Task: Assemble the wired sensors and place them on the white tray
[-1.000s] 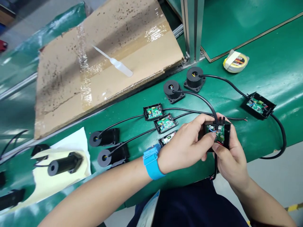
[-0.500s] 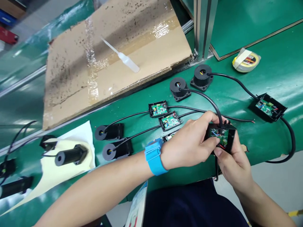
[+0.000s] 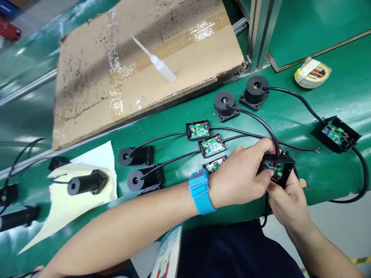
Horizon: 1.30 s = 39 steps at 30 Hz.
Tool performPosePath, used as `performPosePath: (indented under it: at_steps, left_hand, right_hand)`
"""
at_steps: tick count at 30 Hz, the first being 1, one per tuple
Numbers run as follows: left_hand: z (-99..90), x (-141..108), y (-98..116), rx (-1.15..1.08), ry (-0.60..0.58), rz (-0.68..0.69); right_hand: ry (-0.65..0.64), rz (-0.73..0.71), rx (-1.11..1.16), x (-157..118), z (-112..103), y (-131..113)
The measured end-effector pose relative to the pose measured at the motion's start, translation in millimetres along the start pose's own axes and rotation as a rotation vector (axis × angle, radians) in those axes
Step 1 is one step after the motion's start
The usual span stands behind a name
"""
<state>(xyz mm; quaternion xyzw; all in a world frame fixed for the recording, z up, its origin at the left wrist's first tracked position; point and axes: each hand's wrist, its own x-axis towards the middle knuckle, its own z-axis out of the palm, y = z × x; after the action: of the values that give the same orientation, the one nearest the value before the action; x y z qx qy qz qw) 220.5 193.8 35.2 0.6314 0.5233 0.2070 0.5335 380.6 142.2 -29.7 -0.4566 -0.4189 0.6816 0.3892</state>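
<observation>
My left hand (image 3: 242, 175), with a blue wrist strap (image 3: 202, 191), grips the left side of a small open black box (image 3: 287, 166). Its thumb presses near the green circuit board (image 3: 278, 170) inside. From below and the right, my right hand (image 3: 290, 197) holds the same box, its thumb at the lower edge. A thick black cable (image 3: 266, 123) runs from the box's top up to a round black housing (image 3: 225, 103). Another cable hangs beneath the box. Both hands' far fingers are partly hidden behind it.
Similar open boxes with boards (image 3: 213, 145) lie left of my hands, cabled to black cylinders (image 3: 145, 177). Another wired box (image 3: 337, 135) sits right. Behind are a cardboard sheet (image 3: 92, 88) bearing a white dropper bottle (image 3: 164, 69), a metal post (image 3: 262, 34) and a tape measure (image 3: 314, 73).
The view has shifted slightly, so most bench items appear a little farther right. Both hands keep hold of the black box, which looks slightly more tilted.
</observation>
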Motion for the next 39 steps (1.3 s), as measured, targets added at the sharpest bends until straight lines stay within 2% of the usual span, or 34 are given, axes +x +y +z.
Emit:
performPosePath:
  at_steps: [2, 4, 8, 10, 13, 17, 19, 24, 29, 33, 36, 39]
  left_hand:
    - [-0.9, -1, 3, -0.019, 0.052, -0.015]
    - [-2.9, -2, 5, -0.049, 0.101, -0.037]
    - [-6.7, -3, 7, -0.061, 0.112, -0.059]
    - [-7.2, -2, 6, -0.058, 0.096, -0.065]
    - [-6.7, -2, 5, -0.073, 0.094, -0.072]
    - [-6.6, 0, 2, -0.07, 0.108, -0.068]
    - [-6.6, 2, 0, -0.076, 0.121, -0.083]
    - [-5.5, 6, -8, -0.101, 0.156, -0.112]
    - [-4.3, 8, -9, -0.128, 0.156, -0.136]
    - [-3.3, 11, -9, -0.163, 0.146, -0.162]
    - [-3.6, 10, -9, -0.227, 0.139, -0.154]
    - [-5.3, 6, -6, -0.281, 0.135, -0.141]
  right_hand:
    - [0.02, -0.065, -0.144, 0, -2, -5]
    - [0.062, -0.206, -0.331, 0, -8, -9]
    - [0.266, -0.757, -0.939, -1, -26, -18]
    - [0.231, -0.903, -1.232, -1, -29, -26]
    - [0.123, -0.915, -1.37, -1, -26, -36]
    - [0.144, -0.838, -1.393, -2, -18, -38]
    - [0.112, -0.828, -1.417, -1, -17, -37]
    - [0.06, -0.873, -1.523, 2, -17, -34]
    - [0.094, -0.985, -1.56, 2, -12, -33]
    - [0.067, -0.935, -1.589, 4, -8, -37]
    - [0.057, -0.878, -1.473, 8, -12, -38]
    - [0.122, -0.763, -1.058, 9, -19, -32]
